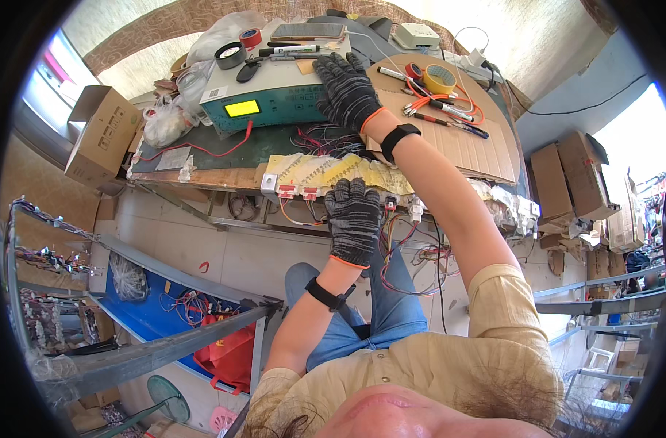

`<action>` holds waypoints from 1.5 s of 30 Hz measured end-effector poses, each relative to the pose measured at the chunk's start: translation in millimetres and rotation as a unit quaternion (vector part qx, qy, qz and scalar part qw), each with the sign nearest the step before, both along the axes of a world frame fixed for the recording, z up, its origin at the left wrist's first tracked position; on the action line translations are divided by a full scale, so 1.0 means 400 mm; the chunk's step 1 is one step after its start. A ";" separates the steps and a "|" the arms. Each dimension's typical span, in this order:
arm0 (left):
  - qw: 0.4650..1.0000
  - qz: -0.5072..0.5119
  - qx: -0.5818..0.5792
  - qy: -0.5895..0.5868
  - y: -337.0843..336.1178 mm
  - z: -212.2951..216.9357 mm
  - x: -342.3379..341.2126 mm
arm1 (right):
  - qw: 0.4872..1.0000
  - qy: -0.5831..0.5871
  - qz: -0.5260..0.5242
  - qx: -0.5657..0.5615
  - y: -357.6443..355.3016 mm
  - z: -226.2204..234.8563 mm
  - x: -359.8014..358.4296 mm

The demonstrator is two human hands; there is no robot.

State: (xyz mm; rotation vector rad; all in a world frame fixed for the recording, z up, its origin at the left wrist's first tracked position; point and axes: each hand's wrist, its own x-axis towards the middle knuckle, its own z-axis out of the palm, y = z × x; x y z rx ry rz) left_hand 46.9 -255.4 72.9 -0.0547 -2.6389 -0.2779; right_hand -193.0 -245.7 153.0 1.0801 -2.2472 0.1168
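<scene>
One green box [282,111] has my right hand [349,93] at its right end, my left hand [353,223] in front; I can't tell either grip.

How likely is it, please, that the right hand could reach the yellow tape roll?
Probably yes: the right hand is near, and the yellow tape roll looks uncovered on the cardboard.
</scene>
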 end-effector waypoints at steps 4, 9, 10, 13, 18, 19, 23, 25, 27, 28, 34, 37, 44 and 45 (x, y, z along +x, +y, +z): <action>1.000 -0.001 -0.001 -0.002 0.000 -0.002 -0.002 | 1.000 -0.017 -0.009 0.011 -0.001 0.007 0.006; 1.000 0.000 -0.010 0.029 0.001 -0.014 -0.004 | 1.000 -0.030 -0.006 0.008 0.002 0.009 0.008; 1.000 0.000 -0.011 0.029 0.001 -0.014 -0.004 | 0.999 -0.039 0.006 -0.005 0.001 0.010 0.009; 0.999 0.000 -0.014 0.033 0.000 -0.013 -0.004 | 0.999 -0.042 0.001 0.002 0.000 0.013 0.011; 0.999 -0.001 -0.018 0.035 0.002 -0.009 -0.006 | 0.999 -0.025 -0.020 0.029 0.003 0.014 0.007; 0.999 0.000 -0.018 0.035 0.002 -0.009 -0.005 | 0.999 -0.026 -0.017 0.026 0.002 0.014 0.008; 0.999 0.004 -0.018 0.030 0.003 -0.005 -0.009 | 0.999 -0.045 0.000 0.008 0.003 0.016 0.009; 1.000 0.004 -0.018 0.024 0.005 -0.001 -0.008 | 0.999 -0.045 -0.007 0.014 0.003 0.016 0.009; 0.999 0.004 -0.021 0.033 0.005 0.000 -0.005 | 0.999 -0.046 -0.009 0.016 0.003 0.016 0.010; 0.999 0.004 -0.021 0.033 0.006 0.002 -0.004 | 0.999 -0.048 -0.011 0.018 0.003 0.017 0.011; 0.999 0.004 -0.025 0.036 0.001 0.001 0.002 | 0.998 -0.059 -0.005 0.005 -0.003 0.013 0.014; 1.000 0.007 -0.020 0.018 -0.011 -0.011 0.014 | 1.000 -0.028 -0.004 0.009 -0.021 -0.003 0.010; 0.998 -0.037 -0.054 -0.014 0.008 0.043 0.113 | 0.979 0.048 0.097 -0.171 -0.081 -0.056 -0.064; 0.993 -0.078 -0.042 -0.072 0.131 0.094 0.088 | 0.986 0.067 0.030 -0.150 0.108 -0.104 -0.154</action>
